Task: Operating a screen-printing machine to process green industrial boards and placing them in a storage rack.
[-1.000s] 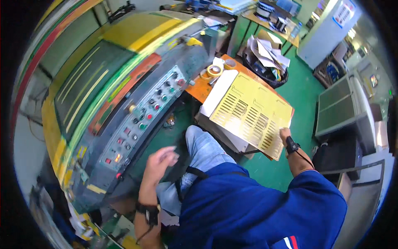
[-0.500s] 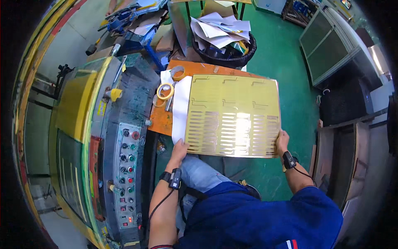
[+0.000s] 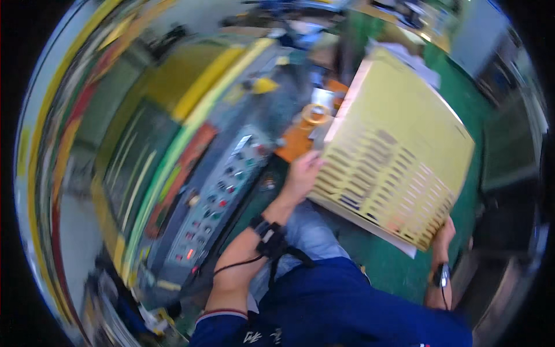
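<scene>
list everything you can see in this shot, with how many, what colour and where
slotted sheet: one, yellow, centre right, held at two edges
control panel: one, grey with small buttons, left of centre
machine housing: one, yellow and green, left
tape roll: one, tan, on the orange surface above the left hand
orange surface: one, beside the panel
floor: green, lower right
wrist straps: two, black, one per wrist
left hand: grips the sheet's left edge
right hand: grips the sheet's lower right corner
</scene>
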Available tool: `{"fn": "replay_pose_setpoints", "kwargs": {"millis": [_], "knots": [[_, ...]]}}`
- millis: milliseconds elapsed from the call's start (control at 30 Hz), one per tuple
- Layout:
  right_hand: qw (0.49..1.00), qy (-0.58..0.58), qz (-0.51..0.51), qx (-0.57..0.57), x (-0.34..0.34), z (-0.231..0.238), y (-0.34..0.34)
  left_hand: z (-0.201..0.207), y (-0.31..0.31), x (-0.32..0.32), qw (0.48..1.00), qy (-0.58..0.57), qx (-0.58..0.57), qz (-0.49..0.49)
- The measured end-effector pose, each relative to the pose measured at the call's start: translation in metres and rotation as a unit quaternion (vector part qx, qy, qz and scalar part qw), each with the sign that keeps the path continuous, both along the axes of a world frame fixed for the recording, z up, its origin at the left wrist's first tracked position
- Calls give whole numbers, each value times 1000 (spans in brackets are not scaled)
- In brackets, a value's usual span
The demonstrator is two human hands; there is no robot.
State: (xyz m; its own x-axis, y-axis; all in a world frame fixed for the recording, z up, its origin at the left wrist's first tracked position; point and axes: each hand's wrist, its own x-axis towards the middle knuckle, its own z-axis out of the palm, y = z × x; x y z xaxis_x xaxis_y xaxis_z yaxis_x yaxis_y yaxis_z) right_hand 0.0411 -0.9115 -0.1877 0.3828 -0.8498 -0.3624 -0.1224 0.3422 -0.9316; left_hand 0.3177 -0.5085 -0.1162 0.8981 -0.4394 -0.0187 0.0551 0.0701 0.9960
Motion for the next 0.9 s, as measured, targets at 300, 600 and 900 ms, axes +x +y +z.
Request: {"fn": "replay_pose_setpoints", "kwargs": {"millis": [300,600,900], "knots": [[373,-1,180,-910,140,375,51,228,31,-13,897,-433,86,-23],[499,65,454,-736,147,394,48,287,47,7,812,-575,100,-9],[808,8,310,-501,127,342,-133,9,105,-11,865,-329,369,84]]}}
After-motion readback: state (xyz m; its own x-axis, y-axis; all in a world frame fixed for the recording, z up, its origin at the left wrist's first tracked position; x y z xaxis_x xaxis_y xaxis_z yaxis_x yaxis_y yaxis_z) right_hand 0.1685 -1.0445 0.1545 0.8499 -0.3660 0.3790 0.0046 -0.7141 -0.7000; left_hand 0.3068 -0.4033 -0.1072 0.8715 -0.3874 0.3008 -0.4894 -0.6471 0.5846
